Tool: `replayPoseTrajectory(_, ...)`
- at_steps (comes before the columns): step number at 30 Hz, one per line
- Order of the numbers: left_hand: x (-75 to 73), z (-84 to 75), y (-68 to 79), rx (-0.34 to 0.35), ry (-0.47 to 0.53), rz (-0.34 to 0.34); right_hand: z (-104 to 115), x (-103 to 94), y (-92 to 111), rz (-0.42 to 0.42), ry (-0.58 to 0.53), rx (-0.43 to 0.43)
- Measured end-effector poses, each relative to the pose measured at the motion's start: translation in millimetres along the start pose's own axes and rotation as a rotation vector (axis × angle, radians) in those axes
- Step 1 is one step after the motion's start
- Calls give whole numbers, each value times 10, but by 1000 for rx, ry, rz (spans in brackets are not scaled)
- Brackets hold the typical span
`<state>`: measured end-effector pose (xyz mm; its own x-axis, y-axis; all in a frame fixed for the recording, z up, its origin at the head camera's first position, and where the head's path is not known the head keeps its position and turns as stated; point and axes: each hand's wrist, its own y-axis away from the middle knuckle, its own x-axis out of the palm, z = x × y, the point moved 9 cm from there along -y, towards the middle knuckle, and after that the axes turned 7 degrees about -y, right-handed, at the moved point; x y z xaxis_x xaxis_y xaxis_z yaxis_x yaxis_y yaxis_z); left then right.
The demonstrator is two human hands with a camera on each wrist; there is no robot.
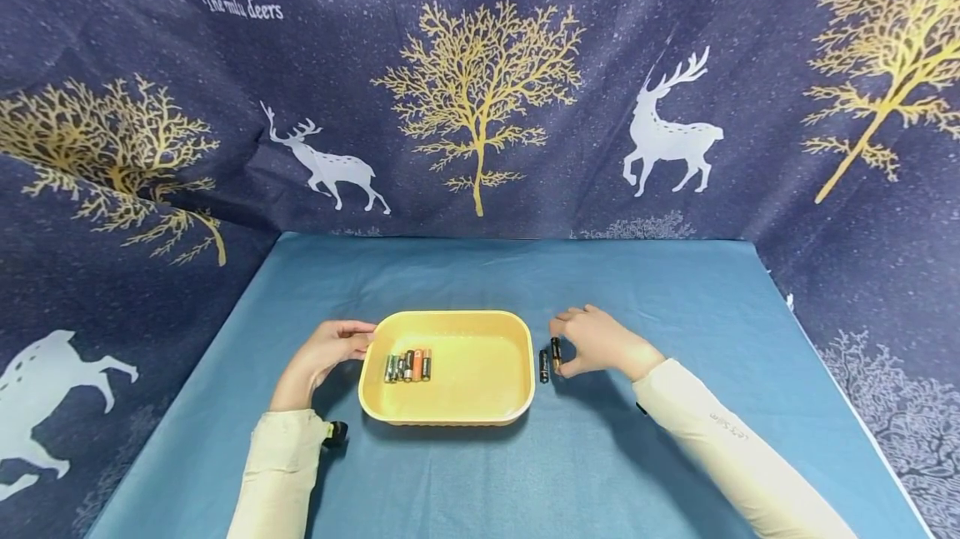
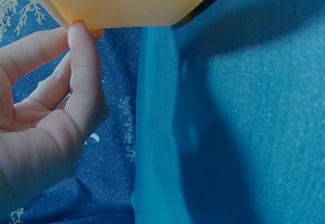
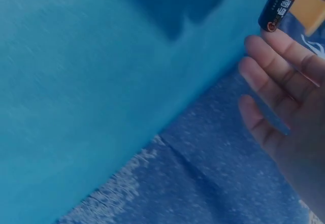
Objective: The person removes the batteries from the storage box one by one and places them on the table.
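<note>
A yellow plastic basin (image 1: 480, 410) stands on the table, with several batteries (image 1: 408, 366) lined up side by side in its left half. My left hand (image 1: 324, 354) pinches the basin's left rim; the left wrist view shows the thumb against the basin wall (image 2: 127, 5). To the right of the basin, my right hand (image 1: 600, 345) holds a black and gold battery (image 1: 556, 353) by its ends, between thumb and fingertip. In the right wrist view this battery (image 3: 277, 8) hangs above the other spread fingers. Another black battery (image 1: 543, 366) lies between it and the basin.
Blue cloth (image 1: 622, 272) covers the table. A dark curtain (image 1: 525, 122) printed with deer and trees rises behind the far edge and along the sides. A small black device (image 1: 337, 434) is strapped at the left wrist.
</note>
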<state>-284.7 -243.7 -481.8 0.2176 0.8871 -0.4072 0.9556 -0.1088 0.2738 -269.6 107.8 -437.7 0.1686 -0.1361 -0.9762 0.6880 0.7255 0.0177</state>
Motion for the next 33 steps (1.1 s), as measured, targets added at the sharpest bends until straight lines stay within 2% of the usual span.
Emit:
replayPoseTrajectory(6, 3, -9, 12, -7, -6, -3, -63, 196, -11, -5, -7, -8)
replayPoseTrajectory(11, 0, -1, 11, -9, -2, -4, -90, 273, -39, 22, -16, 14)
replayPoseTrajectory(33, -1, -3, 19, -27, -19, -6, -73, 322, -56, 49, -39, 49)
